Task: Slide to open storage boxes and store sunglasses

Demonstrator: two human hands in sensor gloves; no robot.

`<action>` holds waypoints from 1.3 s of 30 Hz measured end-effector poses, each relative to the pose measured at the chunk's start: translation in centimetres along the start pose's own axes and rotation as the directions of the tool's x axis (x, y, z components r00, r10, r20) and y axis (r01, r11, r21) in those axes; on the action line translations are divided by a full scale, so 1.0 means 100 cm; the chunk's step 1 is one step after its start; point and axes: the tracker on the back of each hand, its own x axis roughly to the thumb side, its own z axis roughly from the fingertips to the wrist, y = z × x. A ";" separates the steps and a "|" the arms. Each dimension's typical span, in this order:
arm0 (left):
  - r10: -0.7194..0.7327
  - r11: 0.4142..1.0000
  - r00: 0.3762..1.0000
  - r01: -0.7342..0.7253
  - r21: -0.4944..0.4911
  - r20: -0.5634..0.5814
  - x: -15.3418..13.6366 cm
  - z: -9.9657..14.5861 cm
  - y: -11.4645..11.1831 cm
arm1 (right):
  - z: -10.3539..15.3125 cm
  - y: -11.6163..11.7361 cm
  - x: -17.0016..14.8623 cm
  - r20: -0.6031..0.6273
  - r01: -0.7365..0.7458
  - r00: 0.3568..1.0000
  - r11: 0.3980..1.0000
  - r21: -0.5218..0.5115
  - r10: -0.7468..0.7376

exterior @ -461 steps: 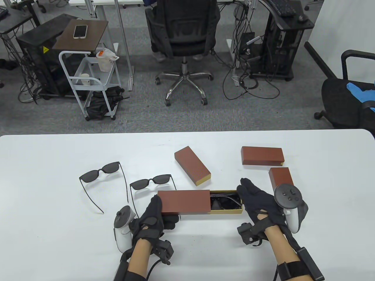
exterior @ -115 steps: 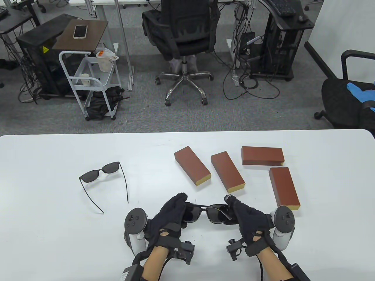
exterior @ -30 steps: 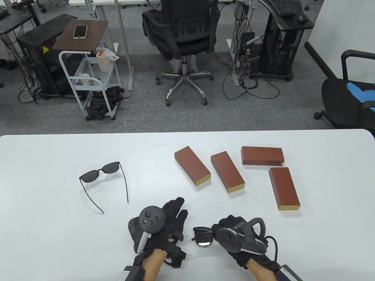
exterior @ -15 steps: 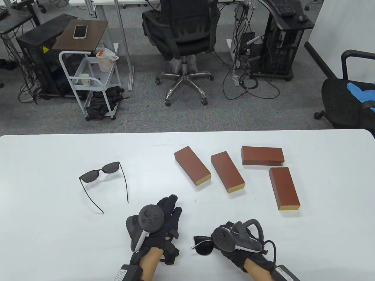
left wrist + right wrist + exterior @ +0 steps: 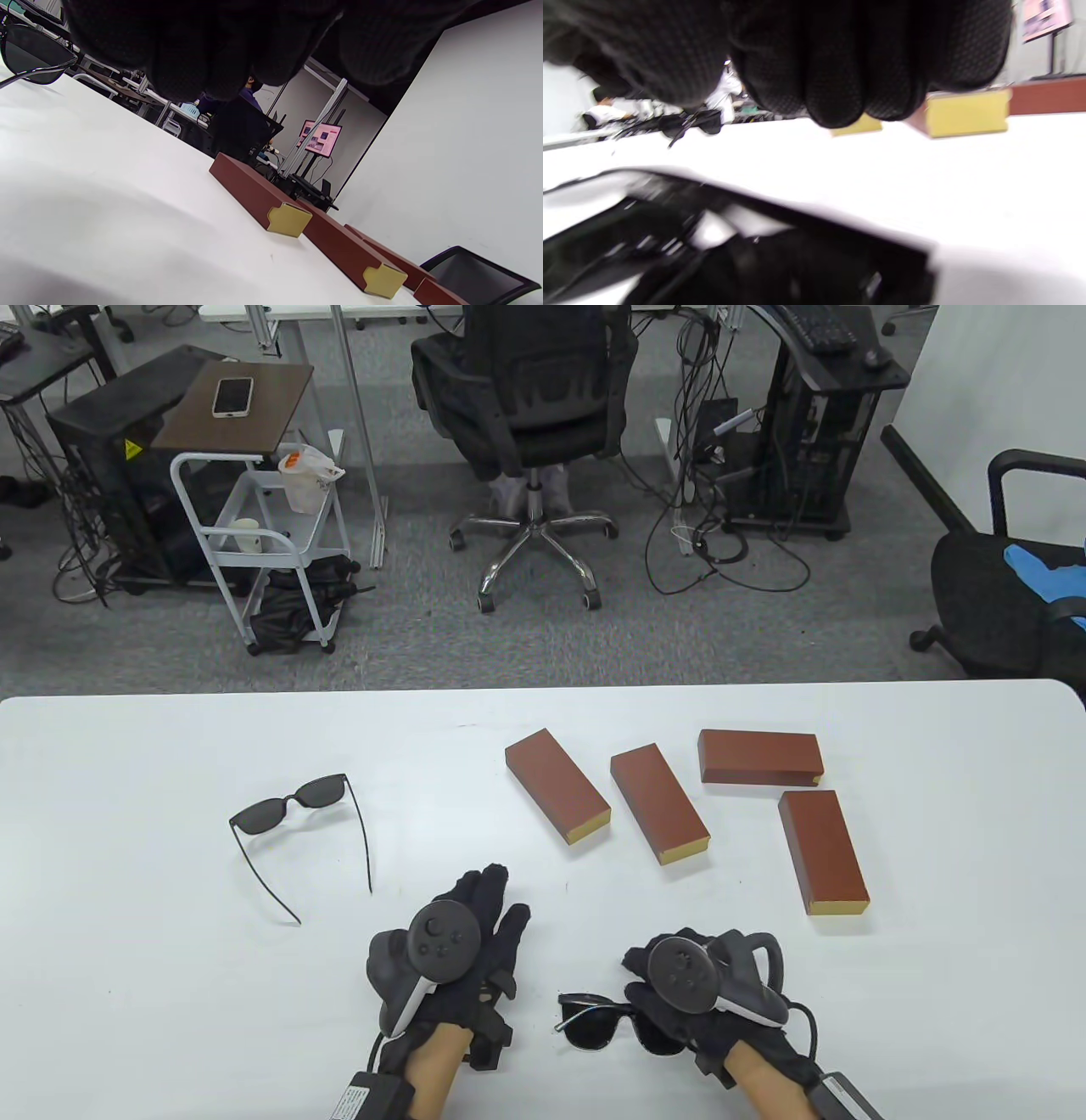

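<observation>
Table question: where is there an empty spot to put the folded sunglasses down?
Bare white table lies left of the open sunglasses, and between the two hands, beside the folded sunglasses under the right hand. The far strip along the table's edge is free too. It is crowded at the four brown boxes.

Black knit gloves cover both hands (image 5: 475, 937), grey-white trackers strapped on.

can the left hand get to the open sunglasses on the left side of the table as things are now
Probably yes. The left hand lies flat and holds nothing, and only bare table shows between it and the open sunglasses. The boxes all lie off to the other side, and the right hand is busy with the folded sunglasses.
</observation>
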 end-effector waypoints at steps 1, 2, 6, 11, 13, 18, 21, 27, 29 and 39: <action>-0.005 1.000 1.000 0.005 -0.008 -0.004 0.001 0.000 0.000 | 0.000 -0.004 -0.007 -0.026 -0.012 1.000 0.999 -0.033 0.011; -0.011 1.000 1.000 0.010 -0.016 -0.005 0.001 0.000 -0.001 | -0.001 -0.007 -0.014 -0.051 -0.029 0.998 0.998 -0.059 0.026; -0.014 1.000 1.000 0.014 -0.015 0.000 0.003 0.000 -0.001 | -0.001 -0.018 -0.048 -0.157 -0.135 0.981 0.982 -0.129 0.114; -0.007 1.000 1.000 0.007 -0.016 -0.002 0.002 0.000 -0.001 | -0.003 -0.032 -0.093 -0.327 -0.233 0.929 0.960 -0.156 0.172; -0.008 1.000 1.000 0.008 -0.016 -0.005 0.002 0.000 -0.001 | -0.002 -0.037 -0.108 -0.425 -0.242 0.893 0.956 -0.167 0.152; -0.011 1.000 1.000 0.011 -0.021 -0.015 -0.001 -0.001 -0.001 | -0.004 -0.038 -0.138 -0.600 -0.214 0.793 0.971 -0.109 0.107; -0.022 1.000 1.000 0.022 -0.020 -0.019 -0.004 -0.002 0.000 | -0.005 -0.035 -0.152 -0.641 -0.229 0.758 0.970 -0.085 0.123; -0.016 1.000 1.000 0.015 -0.017 -0.016 -0.005 -0.002 0.000 | -0.002 -0.021 -0.176 -0.732 -0.237 0.659 0.971 0.015 0.172; -0.012 1.000 1.000 0.012 -0.020 -0.016 -0.005 -0.002 0.000 | -0.001 -0.016 -0.181 -0.753 -0.232 0.620 0.968 0.093 0.221; -0.008 0.999 1.000 0.007 -0.038 -0.024 -0.009 -0.004 -0.003 | -0.001 -0.002 -0.194 -0.770 -0.111 0.614 0.985 0.135 0.175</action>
